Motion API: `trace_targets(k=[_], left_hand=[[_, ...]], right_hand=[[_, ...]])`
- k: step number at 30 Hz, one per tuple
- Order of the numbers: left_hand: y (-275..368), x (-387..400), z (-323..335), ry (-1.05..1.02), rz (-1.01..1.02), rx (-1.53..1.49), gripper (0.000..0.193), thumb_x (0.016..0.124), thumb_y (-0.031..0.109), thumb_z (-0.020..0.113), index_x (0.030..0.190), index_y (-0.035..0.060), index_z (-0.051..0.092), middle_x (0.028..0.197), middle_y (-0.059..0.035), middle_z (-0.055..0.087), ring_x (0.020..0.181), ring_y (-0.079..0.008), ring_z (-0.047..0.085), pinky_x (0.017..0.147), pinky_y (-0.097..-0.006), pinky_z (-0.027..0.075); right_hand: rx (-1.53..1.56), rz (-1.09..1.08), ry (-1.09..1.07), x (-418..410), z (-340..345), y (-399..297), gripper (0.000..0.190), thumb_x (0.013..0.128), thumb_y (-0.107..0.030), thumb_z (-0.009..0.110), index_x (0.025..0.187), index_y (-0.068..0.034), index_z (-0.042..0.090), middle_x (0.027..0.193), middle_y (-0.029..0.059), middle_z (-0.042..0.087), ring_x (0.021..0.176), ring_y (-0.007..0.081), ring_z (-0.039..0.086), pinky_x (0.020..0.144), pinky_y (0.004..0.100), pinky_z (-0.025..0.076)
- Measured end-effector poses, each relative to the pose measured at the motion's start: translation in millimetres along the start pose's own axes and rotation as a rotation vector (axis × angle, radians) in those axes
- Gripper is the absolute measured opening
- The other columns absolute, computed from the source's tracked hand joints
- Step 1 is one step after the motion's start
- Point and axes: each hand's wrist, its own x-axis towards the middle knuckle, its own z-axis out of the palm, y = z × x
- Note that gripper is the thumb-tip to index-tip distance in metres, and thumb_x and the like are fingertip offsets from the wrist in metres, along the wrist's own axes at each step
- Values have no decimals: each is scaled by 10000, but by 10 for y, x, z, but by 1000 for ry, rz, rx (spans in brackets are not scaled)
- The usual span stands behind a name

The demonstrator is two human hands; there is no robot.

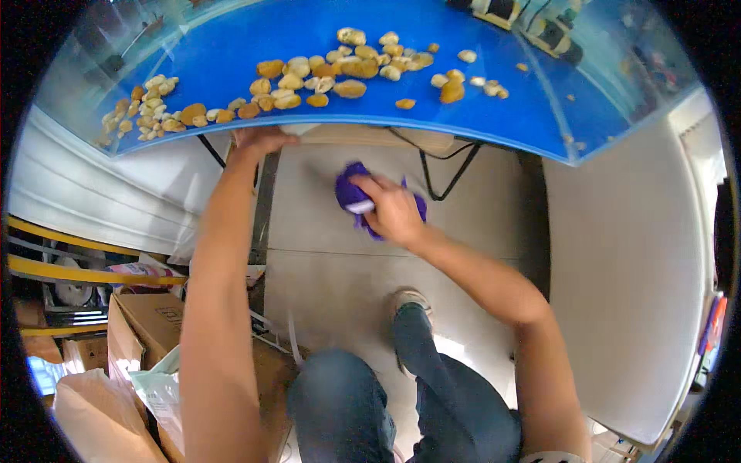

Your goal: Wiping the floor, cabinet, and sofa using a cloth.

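My right hand (pixel 396 211) grips a crumpled purple cloth (pixel 351 186) with a small whitish patch, above the tiled floor. My left hand (pixel 263 140) reaches to the lower edge of a glass aquarium (pixel 370 120); its fingers are partly hidden there, and I cannot tell whether it holds the edge or only touches it. Inside the aquarium, tan and white pebbles (pixel 359 68) lie scattered and in heaps on a bright blue bottom.
Black metal legs (pixel 446 194) and a dark cable stand below the aquarium. Cardboard boxes (pixel 153 321) and plastic bags are at the lower left, beside a yellow-edged shelf (pixel 87 272). A large white panel (pixel 622 278) rises on the right.
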Motion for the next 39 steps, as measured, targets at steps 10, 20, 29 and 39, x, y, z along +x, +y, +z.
trace_targets(k=[10, 20, 29, 39], left_hand=[[-1095, 386, 64, -62, -75, -92, 731, 630, 545, 557, 1224, 156, 381, 1297, -87, 323, 1210, -264, 262, 981, -411, 210], [-871, 131, -166, -13, -188, -203, 727, 624, 553, 567, 1203, 142, 409, 1273, -81, 363, 1191, -247, 302, 974, -373, 239], [-938, -67, -175, 3, -20, -349, 724, 620, 560, 575, 1185, 129, 434, 1251, -75, 399, 1173, -231, 337, 969, -338, 265], [-615, 159, 129, -14, 223, -548, 788, 573, 604, 570, 1236, 225, 377, 1308, -39, 337, 1226, -231, 249, 1001, -393, 175]], right_hand=[[-374, -402, 199, 1650, 613, 66, 322, 700, -75, 492, 1010, -137, 555, 1057, 127, 523, 971, 307, 489, 829, 375, 397], [-341, -124, -113, 2282, 1051, -592, 306, 727, -114, 478, 1021, -148, 556, 1064, 140, 523, 998, 305, 480, 843, 380, 395], [-112, -563, -45, 1800, 900, 31, 455, 622, -50, 579, 1060, -167, 535, 1122, 129, 484, 1013, 312, 466, 869, 385, 366], [-493, -166, 262, 1115, -218, 847, 377, 633, -99, 627, 1002, -82, 550, 1066, 153, 521, 982, 336, 481, 847, 411, 378]])
